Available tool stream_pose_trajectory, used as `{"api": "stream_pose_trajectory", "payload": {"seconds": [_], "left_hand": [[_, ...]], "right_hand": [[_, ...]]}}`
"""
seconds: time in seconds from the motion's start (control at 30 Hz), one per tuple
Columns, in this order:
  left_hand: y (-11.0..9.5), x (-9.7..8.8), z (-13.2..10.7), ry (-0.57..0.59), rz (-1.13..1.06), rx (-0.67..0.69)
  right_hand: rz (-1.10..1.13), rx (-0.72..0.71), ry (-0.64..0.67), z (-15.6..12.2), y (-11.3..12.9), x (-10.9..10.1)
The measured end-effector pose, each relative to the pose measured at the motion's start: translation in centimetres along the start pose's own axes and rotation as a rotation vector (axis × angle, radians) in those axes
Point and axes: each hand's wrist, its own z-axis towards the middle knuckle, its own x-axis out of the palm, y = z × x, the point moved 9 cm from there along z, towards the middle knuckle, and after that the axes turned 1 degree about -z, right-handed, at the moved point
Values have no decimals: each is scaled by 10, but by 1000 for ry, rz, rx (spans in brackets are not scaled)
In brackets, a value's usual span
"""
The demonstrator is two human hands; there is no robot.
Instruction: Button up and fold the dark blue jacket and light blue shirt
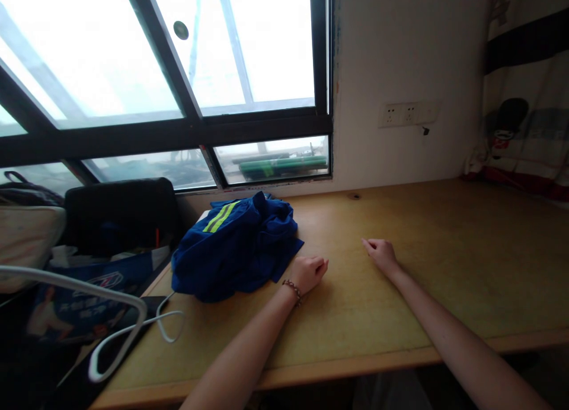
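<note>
A crumpled blue garment (235, 250) with neon yellow stripes lies on the left part of the wooden table (444, 262). My left hand (309, 272) rests on the tabletop just right of the garment's edge, fingers curled in, nothing visible in them. A beaded bracelet sits on that wrist. Further right, my right hand (380, 253) lies on the bare wood with its fingers loosely curled and empty.
A white clothes hanger (128, 327) lies at the table's left corner. A dark chair back (120, 211) and a blue printed bag (89, 291) stand to the left. Behind are a window (178, 72) and a wall socket (400, 114). Patterned fabric (524, 114) hangs at right.
</note>
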Motion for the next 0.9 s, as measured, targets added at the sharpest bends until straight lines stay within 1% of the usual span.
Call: {"api": "stream_pose_trajectory", "payload": {"seconds": [0.43, 0.9], "left_hand": [[2, 3, 0, 12, 10, -19], [1, 1, 1, 11, 13, -18]], "right_hand": [[3, 6, 11, 0, 1, -1], [2, 13, 11, -1, -1, 0]]}}
